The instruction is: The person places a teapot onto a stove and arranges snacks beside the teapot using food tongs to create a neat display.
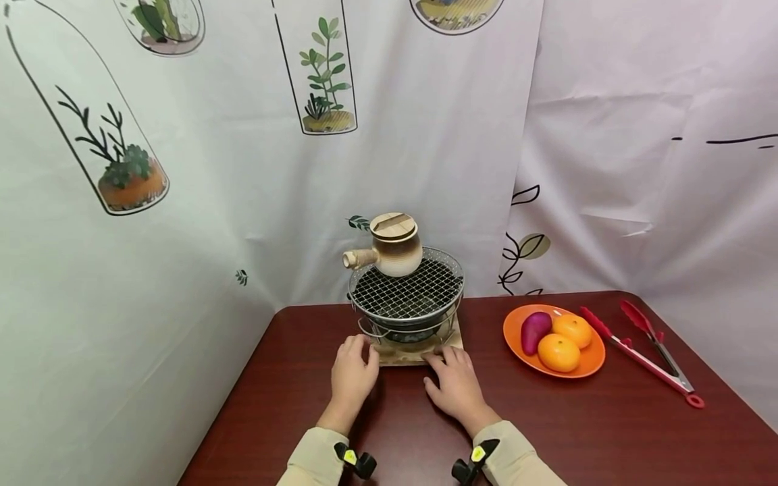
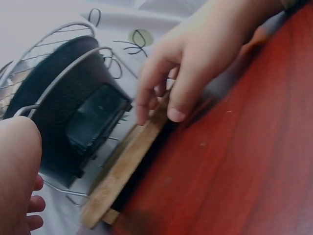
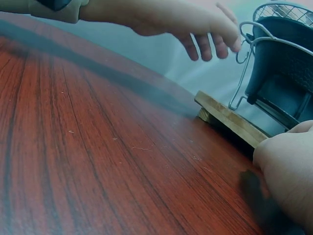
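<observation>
A round charcoal grill [image 1: 408, 287] with a wire mesh top stands on a wooden board [image 1: 395, 356]. On the mesh sits a small side-handled clay pot [image 1: 398, 256] with a wooden lid [image 1: 394, 227]. My left hand [image 1: 352, 374] is at the board's left front corner, its fingers loosely extended; in the right wrist view this left hand [image 3: 195, 27] hovers beside the grill's wire frame, holding nothing. My right hand [image 1: 458, 386] is at the board's front edge on the right. In the left wrist view, its fingertips [image 2: 142, 115] reach over the board while the thumb stays in front, spread apart.
To the right, an orange plate [image 1: 513, 337] carries a purple sweet potato [image 1: 536, 332] and two oranges [image 1: 559, 353]. Red-and-silver tongs [image 1: 650, 368] lie spread beside it on the dark red table [image 1: 276, 378]. A plant-printed white cloth [image 1: 231, 155] hangs behind and left.
</observation>
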`<state>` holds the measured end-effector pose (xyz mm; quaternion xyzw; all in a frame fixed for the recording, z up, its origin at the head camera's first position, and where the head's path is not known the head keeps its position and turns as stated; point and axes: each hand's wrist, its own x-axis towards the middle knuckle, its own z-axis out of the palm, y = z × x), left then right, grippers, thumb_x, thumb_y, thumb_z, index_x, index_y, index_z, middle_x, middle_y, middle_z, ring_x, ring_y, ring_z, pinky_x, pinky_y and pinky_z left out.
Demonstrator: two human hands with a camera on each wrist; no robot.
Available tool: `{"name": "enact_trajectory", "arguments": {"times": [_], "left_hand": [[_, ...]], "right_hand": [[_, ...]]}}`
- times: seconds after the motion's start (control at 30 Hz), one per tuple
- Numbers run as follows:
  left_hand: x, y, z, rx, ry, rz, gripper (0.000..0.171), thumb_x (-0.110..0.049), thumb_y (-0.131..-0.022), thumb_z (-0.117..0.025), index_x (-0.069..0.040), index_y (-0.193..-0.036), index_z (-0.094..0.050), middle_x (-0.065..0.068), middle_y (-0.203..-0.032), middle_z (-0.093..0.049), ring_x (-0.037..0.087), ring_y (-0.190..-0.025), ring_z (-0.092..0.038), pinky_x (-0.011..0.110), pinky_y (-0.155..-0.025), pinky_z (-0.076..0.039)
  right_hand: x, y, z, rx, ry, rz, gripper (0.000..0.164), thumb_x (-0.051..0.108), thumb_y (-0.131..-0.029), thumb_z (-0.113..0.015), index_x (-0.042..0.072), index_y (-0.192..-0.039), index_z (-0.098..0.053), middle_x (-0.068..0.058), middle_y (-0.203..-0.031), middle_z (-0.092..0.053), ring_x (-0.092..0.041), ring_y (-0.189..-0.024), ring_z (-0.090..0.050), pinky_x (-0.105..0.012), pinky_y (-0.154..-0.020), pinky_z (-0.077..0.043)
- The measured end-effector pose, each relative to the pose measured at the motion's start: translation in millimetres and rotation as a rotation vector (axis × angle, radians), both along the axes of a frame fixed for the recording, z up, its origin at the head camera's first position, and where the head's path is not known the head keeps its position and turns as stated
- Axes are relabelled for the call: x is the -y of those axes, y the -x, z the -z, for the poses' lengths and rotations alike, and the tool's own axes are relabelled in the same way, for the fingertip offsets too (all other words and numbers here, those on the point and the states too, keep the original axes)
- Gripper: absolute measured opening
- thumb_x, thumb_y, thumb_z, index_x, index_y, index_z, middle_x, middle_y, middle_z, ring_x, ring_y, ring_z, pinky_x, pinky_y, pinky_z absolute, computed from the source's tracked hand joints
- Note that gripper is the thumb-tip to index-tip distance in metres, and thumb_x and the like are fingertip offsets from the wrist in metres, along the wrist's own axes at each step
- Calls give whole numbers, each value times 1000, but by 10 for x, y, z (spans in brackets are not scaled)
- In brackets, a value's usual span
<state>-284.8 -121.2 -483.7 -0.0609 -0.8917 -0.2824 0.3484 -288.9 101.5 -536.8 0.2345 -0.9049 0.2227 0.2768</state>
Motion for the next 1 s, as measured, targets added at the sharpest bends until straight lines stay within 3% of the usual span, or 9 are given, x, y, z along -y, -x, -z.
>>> {"name": "enact_trajectory", "arguments": {"times": [0.33, 0.5, 0.8, 1.0], "left_hand": [[-174, 8, 245, -12, 74, 81, 13, -13, -86, -66, -12, -95, -74, 5, -92, -67, 29, -84, -61, 49, -76, -51], [-281, -14, 263, -12, 86, 129, 14, -14, -85, -69, -13, -97, -75, 5, -97, -69, 29, -86, -60, 49, -78, -51], [-478, -5, 291, -29, 111, 154, 17, -14, -82, -69, -17, -97, -77, 4, -98, -69, 31, -97, -61, 51, -87, -49], [-535, -12, 346, -23, 115, 160, 20, -13, -82, -70, -17, -100, -80, 4, -98, -67, 28, -90, -59, 49, -80, -50]], "right_hand": [[5, -5, -4, -7, -11, -3, 39, 22, -81, -76, 13, -119, -72, -13, -117, -60, -37, -111, -53, -56, -102, -38], [7, -1, 7, -22, -28, 17, 39, 23, -81, -77, 13, -119, -72, -12, -117, -59, -35, -112, -54, -55, -102, -39], [-3, 13, 2, -49, -22, 12, 39, 24, -80, -77, 13, -118, -72, -12, -116, -59, -36, -110, -54, -56, -101, -39], [0, 7, 23, -49, -27, 15, 39, 24, -80, -76, 13, -117, -73, -12, -116, -59, -36, -109, -54, -57, -99, -40]]}}
